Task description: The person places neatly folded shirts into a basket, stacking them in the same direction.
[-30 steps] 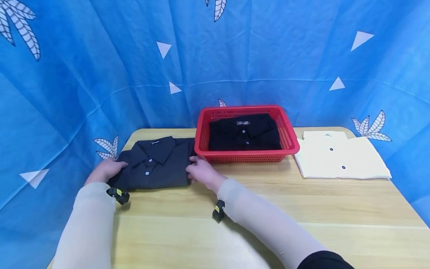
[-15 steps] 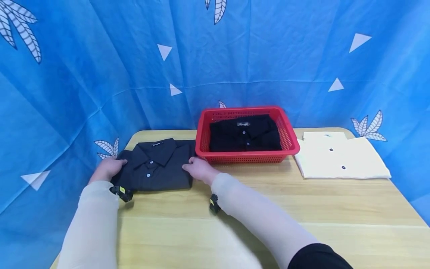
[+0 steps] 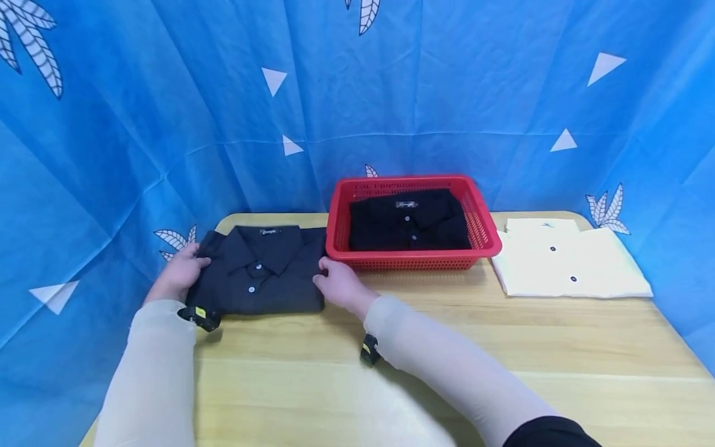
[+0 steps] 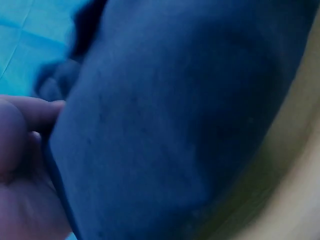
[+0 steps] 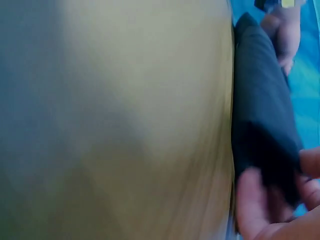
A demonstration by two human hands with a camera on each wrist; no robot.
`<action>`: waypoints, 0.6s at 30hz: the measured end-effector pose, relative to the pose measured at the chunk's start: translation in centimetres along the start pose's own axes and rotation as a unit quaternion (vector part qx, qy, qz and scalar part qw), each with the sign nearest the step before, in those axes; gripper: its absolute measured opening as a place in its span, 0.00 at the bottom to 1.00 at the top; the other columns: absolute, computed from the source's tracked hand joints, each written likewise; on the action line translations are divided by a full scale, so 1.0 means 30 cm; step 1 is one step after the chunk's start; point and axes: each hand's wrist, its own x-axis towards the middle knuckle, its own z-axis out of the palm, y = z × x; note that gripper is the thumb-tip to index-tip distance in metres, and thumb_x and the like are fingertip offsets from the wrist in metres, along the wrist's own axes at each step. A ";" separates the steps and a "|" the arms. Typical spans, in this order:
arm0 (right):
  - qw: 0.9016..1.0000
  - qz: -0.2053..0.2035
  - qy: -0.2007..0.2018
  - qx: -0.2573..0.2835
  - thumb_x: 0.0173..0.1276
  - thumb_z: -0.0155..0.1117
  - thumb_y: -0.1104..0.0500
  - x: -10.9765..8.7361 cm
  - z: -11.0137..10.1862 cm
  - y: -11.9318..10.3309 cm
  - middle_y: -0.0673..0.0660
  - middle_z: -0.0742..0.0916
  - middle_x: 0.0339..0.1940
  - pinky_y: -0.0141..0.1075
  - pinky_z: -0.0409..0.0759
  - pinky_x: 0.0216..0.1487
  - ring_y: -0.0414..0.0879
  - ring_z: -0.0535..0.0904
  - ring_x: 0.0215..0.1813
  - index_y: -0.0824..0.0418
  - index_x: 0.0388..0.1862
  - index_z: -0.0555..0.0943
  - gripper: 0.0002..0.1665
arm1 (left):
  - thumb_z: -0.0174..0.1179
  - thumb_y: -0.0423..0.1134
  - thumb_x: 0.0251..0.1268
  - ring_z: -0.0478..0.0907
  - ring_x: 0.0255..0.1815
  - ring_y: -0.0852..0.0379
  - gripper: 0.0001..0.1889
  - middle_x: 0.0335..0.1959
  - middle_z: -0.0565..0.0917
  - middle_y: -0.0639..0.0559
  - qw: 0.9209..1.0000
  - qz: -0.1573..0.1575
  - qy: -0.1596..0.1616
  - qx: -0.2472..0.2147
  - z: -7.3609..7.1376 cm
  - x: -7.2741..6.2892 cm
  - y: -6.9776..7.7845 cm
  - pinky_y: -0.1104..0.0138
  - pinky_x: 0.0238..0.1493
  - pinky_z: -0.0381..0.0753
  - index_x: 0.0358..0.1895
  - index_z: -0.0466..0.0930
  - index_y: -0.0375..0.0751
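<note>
A folded dark grey button-up shirt [image 3: 274, 292] with a collar and pale buttons lies at the left of the table in the head view. At its left edge my left hand [image 3: 181, 270] pinches the fabric; the left wrist view has the thumb and a finger at the border of the dark cloth [image 4: 150, 125]. My right hand [image 3: 342, 285] grips the shirt's right edge, beside the red basket. In the right wrist view, thumb and fingers of the right hand [image 5: 275, 210] lie on either side of the shirt's end. Some fingertips are hidden by cloth.
The red plastic basket [image 3: 413, 253] stands at the back middle, close by the right hand, with a folded black shirt [image 3: 385, 226] in it. A folded cream shirt [image 3: 558, 267] lies at the right. Blue patterned cloth [image 3: 413, 93] hangs behind the wooden table [image 3: 290, 385].
The shirt's collar and label have shifted a little to the right, and the collar lies flatter. My right hand has moved slightly right, back to the shirt's edge; the left hand stays at the left edge.
</note>
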 end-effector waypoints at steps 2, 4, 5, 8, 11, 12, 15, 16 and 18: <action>1.000 0.011 0.001 0.004 0.76 0.58 0.59 -0.004 0.007 -0.004 0.58 0.83 0.50 0.36 0.78 0.48 0.47 0.79 0.47 0.65 0.61 0.76 0.19 | 0.39 0.35 0.81 0.59 0.69 0.28 0.26 0.72 0.56 0.22 0.998 -0.019 -0.015 0.057 0.003 0.004 0.005 0.41 0.67 0.62 0.75 0.52 0.25; 0.999 0.029 0.005 0.042 0.74 0.57 0.60 -0.006 0.015 -0.010 0.58 0.78 0.68 0.37 0.75 0.59 0.45 0.75 0.60 0.67 0.72 0.71 0.29 | 0.40 0.36 0.80 0.51 0.73 0.23 0.30 0.74 0.51 0.20 0.993 -0.041 -0.021 0.108 0.005 0.006 0.016 0.36 0.71 0.55 0.77 0.46 0.23; 0.997 0.040 0.008 0.066 0.74 0.57 0.60 -0.005 0.019 -0.011 0.58 0.74 0.73 0.37 0.73 0.61 0.43 0.73 0.62 0.66 0.75 0.68 0.32 | 0.41 0.36 0.80 0.47 0.74 0.22 0.33 0.75 0.47 0.20 0.991 -0.051 -0.025 0.117 0.005 0.007 0.023 0.35 0.72 0.51 0.78 0.41 0.22; 0.985 0.065 0.029 0.158 0.71 0.57 0.60 0.000 0.031 -0.012 0.57 0.70 0.76 0.38 0.74 0.55 0.45 0.75 0.52 0.63 0.79 0.62 0.38 | 0.42 0.38 0.79 0.40 0.76 0.22 0.36 0.77 0.40 0.21 0.991 -0.076 -0.025 0.109 0.002 0.006 0.045 0.36 0.73 0.46 0.78 0.34 0.24; 0.969 0.077 0.044 0.232 0.72 0.56 0.59 0.004 0.042 -0.012 0.58 0.69 0.77 0.40 0.76 0.57 0.48 0.77 0.50 0.62 0.81 0.59 0.40 | 0.42 0.43 0.80 0.38 0.77 0.23 0.38 0.77 0.37 0.22 0.991 -0.092 -0.024 0.096 -0.007 0.008 0.056 0.37 0.74 0.45 0.78 0.33 0.24; 0.962 0.079 0.046 0.257 0.72 0.56 0.59 0.005 0.046 -0.010 0.59 0.69 0.77 0.42 0.77 0.58 0.50 0.79 0.51 0.62 0.81 0.59 0.40 | 0.41 0.45 0.81 0.37 0.77 0.24 0.38 0.77 0.37 0.22 0.991 -0.099 -0.025 0.091 -0.009 0.009 0.056 0.37 0.74 0.45 0.78 0.33 0.24; 0.944 0.078 0.047 0.317 0.74 0.58 0.59 0.010 0.057 -0.002 0.62 0.70 0.75 0.46 0.77 0.63 0.53 0.76 0.63 0.66 0.80 0.59 0.39 | 0.39 0.50 0.81 0.38 0.77 0.24 0.40 0.77 0.37 0.22 0.989 -0.119 -0.030 0.086 -0.016 0.014 0.047 0.39 0.75 0.45 0.77 0.34 0.21; 0.938 0.080 0.046 0.336 0.74 0.58 0.59 0.011 0.059 0.002 0.64 0.72 0.73 0.46 0.79 0.60 0.53 0.76 0.62 0.67 0.79 0.59 0.38 | 0.38 0.52 0.81 0.39 0.77 0.25 0.41 0.77 0.38 0.21 0.988 -0.128 -0.034 0.084 -0.017 0.016 0.042 0.39 0.75 0.45 0.77 0.34 0.21; 0.927 0.087 0.046 0.362 0.73 0.60 0.58 0.016 0.062 0.011 0.63 0.77 0.66 0.43 0.83 0.51 0.51 0.78 0.55 0.69 0.77 0.62 0.37 | 0.39 0.55 0.80 0.40 0.77 0.25 0.45 0.77 0.37 0.21 0.986 -0.145 -0.041 0.073 -0.019 0.018 0.033 0.40 0.76 0.45 0.76 0.33 0.19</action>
